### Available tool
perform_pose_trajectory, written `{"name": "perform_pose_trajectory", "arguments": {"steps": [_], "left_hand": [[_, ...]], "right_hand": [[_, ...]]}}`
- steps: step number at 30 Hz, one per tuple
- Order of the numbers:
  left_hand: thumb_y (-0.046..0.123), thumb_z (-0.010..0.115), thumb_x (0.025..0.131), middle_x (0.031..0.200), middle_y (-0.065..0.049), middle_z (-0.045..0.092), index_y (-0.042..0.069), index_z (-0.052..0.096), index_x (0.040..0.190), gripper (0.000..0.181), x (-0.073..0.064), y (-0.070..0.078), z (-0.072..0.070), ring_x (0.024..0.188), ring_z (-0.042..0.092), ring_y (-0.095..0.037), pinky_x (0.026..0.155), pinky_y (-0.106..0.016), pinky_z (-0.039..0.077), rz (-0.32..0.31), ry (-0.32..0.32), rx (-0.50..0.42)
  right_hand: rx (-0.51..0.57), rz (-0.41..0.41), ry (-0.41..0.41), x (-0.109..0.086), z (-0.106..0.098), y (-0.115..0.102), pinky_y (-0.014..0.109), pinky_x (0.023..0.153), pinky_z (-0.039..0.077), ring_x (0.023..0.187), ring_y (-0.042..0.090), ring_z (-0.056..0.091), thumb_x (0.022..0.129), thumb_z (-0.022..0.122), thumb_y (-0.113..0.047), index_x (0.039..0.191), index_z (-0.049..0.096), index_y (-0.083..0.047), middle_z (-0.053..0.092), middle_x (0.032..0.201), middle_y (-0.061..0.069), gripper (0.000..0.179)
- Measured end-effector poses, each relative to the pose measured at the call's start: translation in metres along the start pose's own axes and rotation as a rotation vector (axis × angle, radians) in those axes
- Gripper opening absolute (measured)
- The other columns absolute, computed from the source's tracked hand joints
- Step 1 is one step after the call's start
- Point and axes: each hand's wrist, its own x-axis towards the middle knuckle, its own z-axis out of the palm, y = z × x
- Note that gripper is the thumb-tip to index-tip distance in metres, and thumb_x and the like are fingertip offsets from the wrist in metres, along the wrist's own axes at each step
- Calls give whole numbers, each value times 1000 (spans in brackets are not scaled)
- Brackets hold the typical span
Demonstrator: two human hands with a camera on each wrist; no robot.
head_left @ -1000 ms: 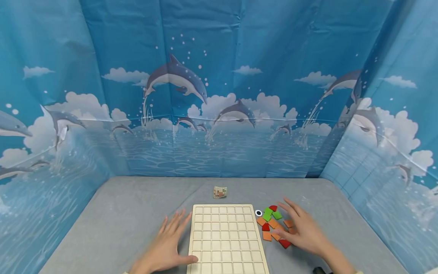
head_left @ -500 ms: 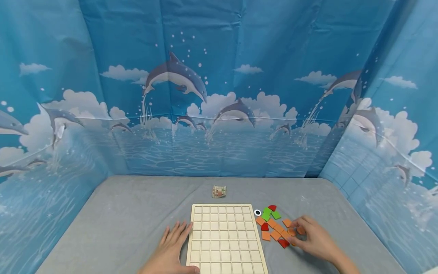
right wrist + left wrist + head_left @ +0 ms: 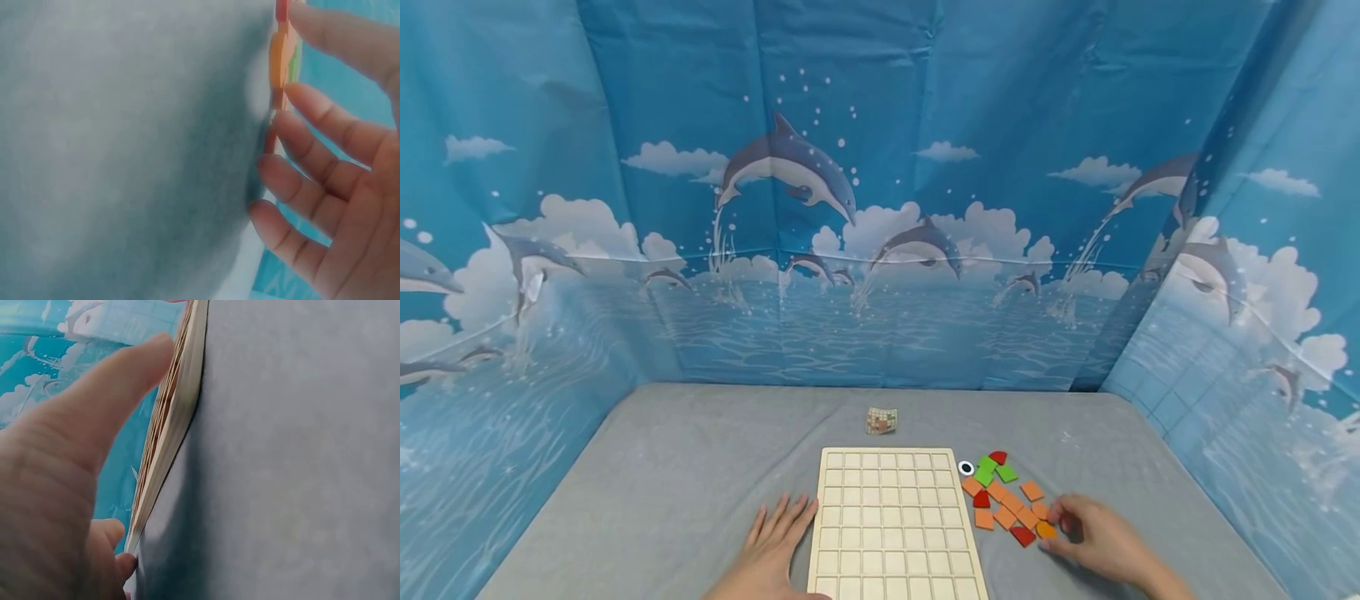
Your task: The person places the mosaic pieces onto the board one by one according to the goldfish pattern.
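My left hand (image 3: 769, 548) lies beside a pale wooden grid board (image 3: 895, 533), its fingers spread along the left edge. Its thumb reaches the near left part, and the left wrist view shows the thumb against the side of the board (image 3: 165, 444). To the right, my right hand (image 3: 1101, 537) has loosely bent fingers at the near right end of a group of flat coloured pieces. A round orange piece (image 3: 1046, 530) lies between thumb and forefinger; in the right wrist view both fingertips flank the orange piece (image 3: 277, 60) with no clear pinch.
Several orange squares (image 3: 1011, 502), green pieces (image 3: 986, 472) and red pieces (image 3: 1022, 536) lie right of the board. A white ring-shaped piece with a dark centre (image 3: 966, 468) sits by its edge. A small patterned card (image 3: 882, 421) lies behind it. Dolphin-printed curtains (image 3: 880, 208) surround the grey table.
My right hand has come down from above the pieces and moved to the right and nearer, beside the round orange piece. The left hand has slid slightly nearer along the board's edge.
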Motion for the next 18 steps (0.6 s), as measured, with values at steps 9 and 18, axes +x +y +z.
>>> {"name": "perform_pose_trajectory", "arguments": {"steps": [9, 18], "left_hand": [[81, 60, 65, 153, -10, 26, 12, 26, 152, 116, -3, -6, 5, 138, 17, -42, 104, -65, 13, 87, 64, 109], [77, 54, 74, 153, -3, 27, 17, 28, 151, 101, -3, -4, 9, 139, 18, -37, 107, -60, 12, 25, 60, 175]], "right_hand": [[40, 36, -36, 2, 4, 1, 25, 47, 33, 54, 7, 40, 73, 79, -44, 83, 58, -17, 46, 65, -4, 35], [73, 83, -41, 3, 6, -1, 25, 48, 32, 53, 9, 41, 77, 78, -36, 83, 58, -16, 46, 64, -3, 29]]}}
